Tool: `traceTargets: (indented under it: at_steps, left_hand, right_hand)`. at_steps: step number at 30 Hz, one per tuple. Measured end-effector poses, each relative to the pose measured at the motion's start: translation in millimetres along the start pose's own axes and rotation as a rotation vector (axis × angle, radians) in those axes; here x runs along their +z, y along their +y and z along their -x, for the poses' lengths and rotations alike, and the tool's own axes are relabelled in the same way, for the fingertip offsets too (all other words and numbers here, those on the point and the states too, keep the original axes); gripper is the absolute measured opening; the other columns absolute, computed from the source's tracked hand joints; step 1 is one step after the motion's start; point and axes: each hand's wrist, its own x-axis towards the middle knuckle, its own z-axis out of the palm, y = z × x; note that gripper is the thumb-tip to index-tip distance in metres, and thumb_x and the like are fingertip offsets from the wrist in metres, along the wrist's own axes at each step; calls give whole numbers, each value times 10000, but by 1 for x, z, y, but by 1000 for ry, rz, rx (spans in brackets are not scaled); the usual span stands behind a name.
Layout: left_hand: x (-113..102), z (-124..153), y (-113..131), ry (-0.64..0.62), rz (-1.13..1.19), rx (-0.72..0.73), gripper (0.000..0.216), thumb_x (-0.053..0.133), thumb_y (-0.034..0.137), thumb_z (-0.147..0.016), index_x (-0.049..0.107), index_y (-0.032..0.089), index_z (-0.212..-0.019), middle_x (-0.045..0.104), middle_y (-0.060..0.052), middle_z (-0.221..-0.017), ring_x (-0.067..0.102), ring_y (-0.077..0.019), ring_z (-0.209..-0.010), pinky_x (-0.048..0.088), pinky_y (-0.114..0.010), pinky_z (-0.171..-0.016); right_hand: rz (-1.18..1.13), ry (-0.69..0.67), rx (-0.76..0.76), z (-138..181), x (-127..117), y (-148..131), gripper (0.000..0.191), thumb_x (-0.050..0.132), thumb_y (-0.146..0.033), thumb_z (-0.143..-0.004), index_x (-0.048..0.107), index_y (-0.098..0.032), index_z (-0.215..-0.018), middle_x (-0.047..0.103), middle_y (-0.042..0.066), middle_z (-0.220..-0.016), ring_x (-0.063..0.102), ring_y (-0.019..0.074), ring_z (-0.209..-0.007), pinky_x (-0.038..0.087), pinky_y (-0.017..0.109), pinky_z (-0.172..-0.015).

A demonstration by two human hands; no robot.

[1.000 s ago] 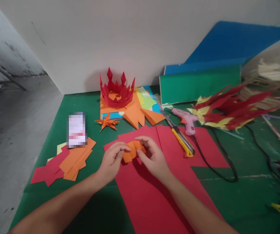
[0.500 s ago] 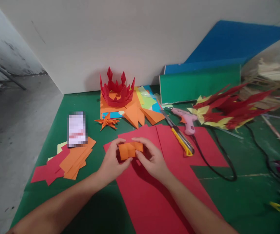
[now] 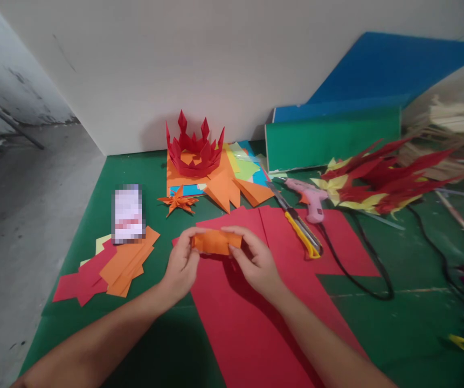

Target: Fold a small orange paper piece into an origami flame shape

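Bench (image 3: pixel 151 167): green; cutter (image 3: pixel 301 231) and glue gun (image 3: pixel 313 200) right of my work.
Red paper (image 3: pixel 251 328): flat, below my hands.
Hands: left (image 3: pixel 183 262) and right (image 3: pixel 256 264) apart, each pinching one end of the strip (image 3: pixel 215 242).
Strip: orange, stretched between them above the red.
Edges: I'd keep them level, pull lightly, match before pressing any crease.

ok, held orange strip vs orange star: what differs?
Shape: the orange strip shows a roughly rectangular face; the orange star has pointed arms spreading outward.
Pose: the orange strip is held up between the left grip and right grip; the orange star lies on the green table.
Shared: both are orange.
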Motion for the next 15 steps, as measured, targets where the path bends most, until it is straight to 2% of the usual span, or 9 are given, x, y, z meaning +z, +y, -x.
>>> traceTargets:
  at_steps: [3,6,10,15]
  left_hand:
    - [1,-1,-1,32,63,-29,108,494,173,-811,452,211,-903,551,-45,-976,565,-151,-908,483,-285,-783]
    - [2,-2,0,83,33,-30,194,598,198,-760,416,210,-825,525,-20,-911,551,-145,-903,461,-276,-803]
    - [1,-6,1,179,6,-50,248,634,234,-748,428,217,-886,516,11,-837,564,-122,-779,472,-250,-720]
    - [1,-8,4,135,92,-117,350,639,254,-743,424,217,-1016,594,1,-834,617,-127,-757,497,-259,-710]
  right_hand:
    - [10,-1,-8,0,0,0,222,481,-221,-882,605,-255,-1063,660,67,-1058,624,213,-987,512,370,-871]
    - [59,-29,-40,0,1,-1,212,492,-198,-866,610,-247,-1035,677,62,-1023,634,208,-972,517,353,-858]
    - [129,-76,-101,1,2,-1,269,493,-132,-831,602,-236,-1054,686,62,-1033,645,201,-966,518,340,-857]
    - [177,-76,-171,3,3,2,308,467,-107,-812,602,-244,-1052,694,54,-1037,652,198,-967,516,348,-859]
